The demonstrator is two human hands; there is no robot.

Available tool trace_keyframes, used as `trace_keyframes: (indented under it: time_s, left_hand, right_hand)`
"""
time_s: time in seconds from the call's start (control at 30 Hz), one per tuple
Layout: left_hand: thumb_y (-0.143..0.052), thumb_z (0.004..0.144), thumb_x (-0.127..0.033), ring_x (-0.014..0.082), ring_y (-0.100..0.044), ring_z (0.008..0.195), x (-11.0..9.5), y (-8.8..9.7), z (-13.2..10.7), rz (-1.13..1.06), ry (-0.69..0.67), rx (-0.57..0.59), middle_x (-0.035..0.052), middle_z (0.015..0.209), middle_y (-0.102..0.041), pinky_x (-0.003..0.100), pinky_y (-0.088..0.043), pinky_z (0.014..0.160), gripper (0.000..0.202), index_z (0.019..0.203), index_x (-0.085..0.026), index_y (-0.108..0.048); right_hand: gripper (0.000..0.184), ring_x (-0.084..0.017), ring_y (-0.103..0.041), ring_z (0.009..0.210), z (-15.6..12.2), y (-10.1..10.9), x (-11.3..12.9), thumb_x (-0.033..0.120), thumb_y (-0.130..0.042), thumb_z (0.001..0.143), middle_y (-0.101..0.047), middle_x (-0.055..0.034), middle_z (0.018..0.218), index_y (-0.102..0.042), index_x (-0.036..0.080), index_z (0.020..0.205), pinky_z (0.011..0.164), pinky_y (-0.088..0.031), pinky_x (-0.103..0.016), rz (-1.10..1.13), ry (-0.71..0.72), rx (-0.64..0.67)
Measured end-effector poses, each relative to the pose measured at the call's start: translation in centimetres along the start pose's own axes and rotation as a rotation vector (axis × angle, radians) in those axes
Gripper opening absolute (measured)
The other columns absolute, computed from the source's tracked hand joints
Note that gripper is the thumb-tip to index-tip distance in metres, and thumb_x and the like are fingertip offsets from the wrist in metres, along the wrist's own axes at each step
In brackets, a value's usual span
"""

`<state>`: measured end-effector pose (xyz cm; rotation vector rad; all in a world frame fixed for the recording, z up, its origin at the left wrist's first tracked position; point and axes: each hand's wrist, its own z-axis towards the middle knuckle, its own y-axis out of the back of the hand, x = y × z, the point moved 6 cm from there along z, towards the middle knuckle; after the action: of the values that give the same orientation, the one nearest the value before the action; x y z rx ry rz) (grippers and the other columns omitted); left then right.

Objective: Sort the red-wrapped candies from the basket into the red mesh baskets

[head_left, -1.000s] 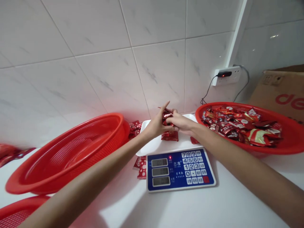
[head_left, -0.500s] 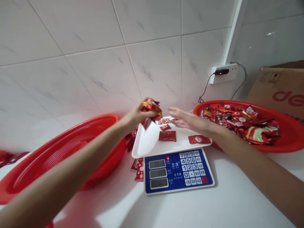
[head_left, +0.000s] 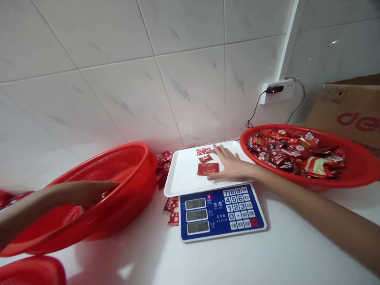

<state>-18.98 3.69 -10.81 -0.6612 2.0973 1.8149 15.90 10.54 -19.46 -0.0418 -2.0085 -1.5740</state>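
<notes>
Left hand (head_left: 95, 194) over red plastic basket (head_left: 139, 186) (grip contents hidden)

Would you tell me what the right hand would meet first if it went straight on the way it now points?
Probably the red sachet on the white tray ahead of the right hand, though depth is unclear.

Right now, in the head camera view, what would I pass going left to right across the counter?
Red mesh basket → red-wrapped packets → white tray → red basket of wrapped sweets
</notes>
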Motion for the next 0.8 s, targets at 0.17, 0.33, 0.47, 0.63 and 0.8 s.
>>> trace_keyframes:
  time_s: [0.17, 0.33, 0.47, 0.63, 0.8]
  left_hand:
    - [-0.063, 0.074, -0.041, 0.0182, -0.067, 0.063, -7.5, -0.2, 3.6, 0.248, -0.206, 0.043, 0.0030, 0.087, -0.076, 0.021, -0.048, 0.052, 0.038, 0.107, -0.023, -0.072]
    - [-0.094, 0.032, -0.036, 0.0501, -0.031, 0.145, -14.8, -11.1, 8.1, 0.284, -0.404, 0.272, 0.0205, 0.165, -0.023, 0.062, -0.036, 0.110, 0.133, 0.153, -0.030, -0.037]
    - [-0.093, 0.036, -0.053, 0.0550, -0.010, 0.149, -16.0, -16.9, 9.7, 0.227, -0.505, 0.261, 0.0342, 0.162, -0.012, 0.069, -0.023, 0.113, 0.154, 0.161, -0.014, -0.009]
    - [-0.086, 0.060, -0.057, 0.0371, -0.044, 0.135, -17.9, -18.7, 7.5, 0.115, -0.763, 0.163, 0.0224, 0.147, -0.043, 0.051, -0.034, 0.114, 0.124, 0.158, -0.020, -0.020]
    - [-0.071, 0.085, -0.041, 0.0275, -0.058, 0.110, -19.0, -19.3, 5.5, 0.093, -0.878, 0.002, 0.0099, 0.118, -0.064, 0.043, -0.041, 0.105, 0.055, 0.135, -0.022, -0.054]
  right_hand:
    - [0.117, -0.040, -0.025, 0.149, 2.3, -0.4, 1.5, 0.070, -0.076, 0.066, -0.028, -0.0181, 0.161, -0.025, 0.023, 0.160, 0.120, -0.022, -0.059, 0.010, 0.164, -0.108]
    - [0.067, -0.027, -0.048, 0.135, -0.1, 2.3, 1.5, 0.048, -0.061, 0.090, -0.051, -0.0128, 0.145, -0.045, 0.020, 0.148, 0.112, -0.039, -0.042, 0.256, 0.239, -0.298]
    - [0.062, -0.034, -0.056, 0.124, -3.3, 4.2, -2.1, 0.034, -0.068, 0.083, -0.052, -0.0180, 0.138, -0.054, 0.016, 0.141, 0.104, -0.045, -0.046, 0.030, -0.010, -0.296]
    - [0.039, -0.027, -0.069, 0.093, -2.4, 1.7, -3.1, 0.014, -0.064, 0.077, -0.069, -0.0129, 0.106, -0.066, 0.014, 0.116, 0.083, -0.055, -0.039, 0.254, 0.021, -0.161]
    - [0.031, -0.022, -0.070, 0.100, -1.9, 0.9, -1.0, 0.009, -0.052, 0.083, -0.074, -0.0092, 0.104, -0.067, 0.014, 0.109, 0.091, -0.054, -0.034, 0.394, 0.165, -0.107]
